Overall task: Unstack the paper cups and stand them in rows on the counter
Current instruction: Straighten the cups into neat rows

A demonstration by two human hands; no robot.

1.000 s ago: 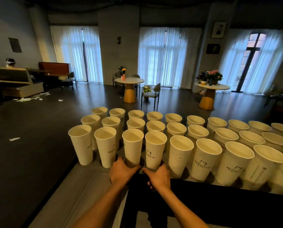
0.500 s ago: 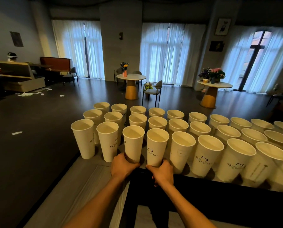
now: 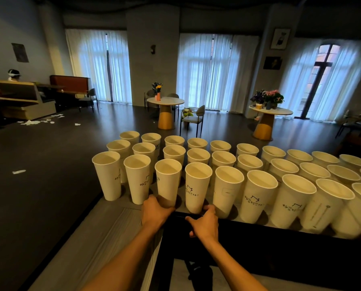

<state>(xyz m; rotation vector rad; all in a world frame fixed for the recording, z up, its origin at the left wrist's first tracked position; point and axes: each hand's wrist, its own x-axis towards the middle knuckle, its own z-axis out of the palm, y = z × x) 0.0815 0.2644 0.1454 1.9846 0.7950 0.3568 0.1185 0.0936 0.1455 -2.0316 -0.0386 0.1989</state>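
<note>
Tall white paper cups stand upright in three rows on the counter (image 3: 248,224), several per row, running off to the right. My left hand (image 3: 155,213) grips the base of the third cup from the left in the front row (image 3: 168,181). My right hand (image 3: 204,224) curls round the foot of the fourth cup (image 3: 197,185), with the thumb on its right side. Both cups rest on the counter. No stack of nested cups is in view.
The counter's left end lies just past the leftmost front cup (image 3: 107,173), with dark floor beyond. Two round tables with flowers (image 3: 165,100) (image 3: 269,111) and a chair (image 3: 193,118) stand farther back. A person sits at the far left (image 3: 14,74).
Both hands stay at the bases of the same two front cups. Only the view has shifted slightly.
</note>
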